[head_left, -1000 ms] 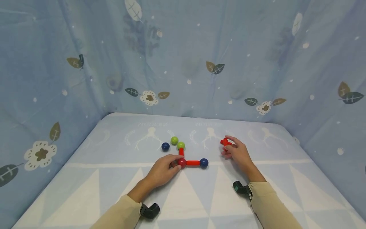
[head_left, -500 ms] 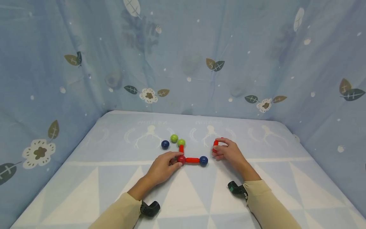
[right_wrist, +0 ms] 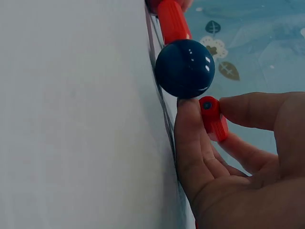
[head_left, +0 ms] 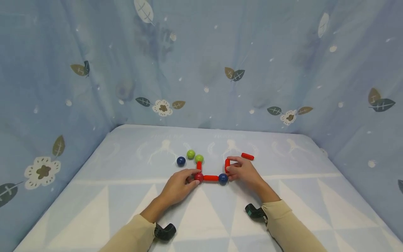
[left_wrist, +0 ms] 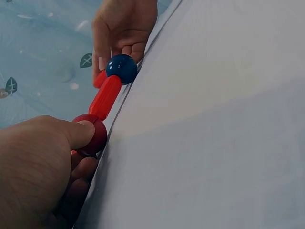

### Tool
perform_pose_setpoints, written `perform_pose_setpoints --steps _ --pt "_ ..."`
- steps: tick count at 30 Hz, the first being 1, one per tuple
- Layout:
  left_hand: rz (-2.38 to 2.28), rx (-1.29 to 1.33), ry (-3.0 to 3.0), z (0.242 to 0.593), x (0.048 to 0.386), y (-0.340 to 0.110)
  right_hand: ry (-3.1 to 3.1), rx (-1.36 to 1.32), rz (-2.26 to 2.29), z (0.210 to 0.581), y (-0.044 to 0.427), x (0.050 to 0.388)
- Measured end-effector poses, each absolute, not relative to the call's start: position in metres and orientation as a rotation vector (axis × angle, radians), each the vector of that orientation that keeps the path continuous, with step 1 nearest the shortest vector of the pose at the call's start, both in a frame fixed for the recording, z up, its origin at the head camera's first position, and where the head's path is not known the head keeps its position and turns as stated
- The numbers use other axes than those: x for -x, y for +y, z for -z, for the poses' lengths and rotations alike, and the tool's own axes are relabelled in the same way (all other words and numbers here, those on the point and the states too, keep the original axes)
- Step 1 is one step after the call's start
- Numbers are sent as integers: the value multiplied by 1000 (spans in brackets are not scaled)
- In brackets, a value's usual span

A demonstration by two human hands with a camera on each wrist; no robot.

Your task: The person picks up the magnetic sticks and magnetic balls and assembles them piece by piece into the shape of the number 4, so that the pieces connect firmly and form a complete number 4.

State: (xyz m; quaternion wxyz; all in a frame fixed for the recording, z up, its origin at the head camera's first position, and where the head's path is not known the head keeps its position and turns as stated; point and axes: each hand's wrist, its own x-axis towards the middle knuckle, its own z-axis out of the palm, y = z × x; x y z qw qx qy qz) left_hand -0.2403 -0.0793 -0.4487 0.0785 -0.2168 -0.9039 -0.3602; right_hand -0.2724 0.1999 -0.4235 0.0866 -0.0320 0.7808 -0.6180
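Observation:
My left hand (head_left: pixel 178 186) pinches a red ball (head_left: pixel 199 177) between thumb and fingers. From that ball one red stick (head_left: pixel 211 178) runs right to a dark blue ball (head_left: pixel 223 179), and another red stick (head_left: pixel 199 167) runs back to a green ball (head_left: pixel 199 159). My right hand (head_left: pixel 246 173) holds a separate red stick (head_left: pixel 227 165) just behind the blue ball. In the right wrist view this stick (right_wrist: pixel 214 119) lies between thumb and fingers, its end facing the camera, and a fingertip is at the blue ball (right_wrist: pixel 185 68).
A loose blue ball (head_left: pixel 181 161) and a loose green ball (head_left: pixel 190 154) lie at the back left of the joined pieces. One more red stick (head_left: pixel 247 156) lies behind my right hand. Patterned cloth (head_left: pixel 201 105) hangs behind the table (head_left: pixel 141 136).
My right hand has moved left and toward the blue ball with one red stick. The other red stick it had is now on the table. My left hand has stayed on the red ball.

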Motion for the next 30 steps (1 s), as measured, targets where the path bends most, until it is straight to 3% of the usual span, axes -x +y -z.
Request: perform_pose_setpoints --steps 30 --pt "1063 632 -2752 446 238 -78 2623 135 1518 429 189 273"
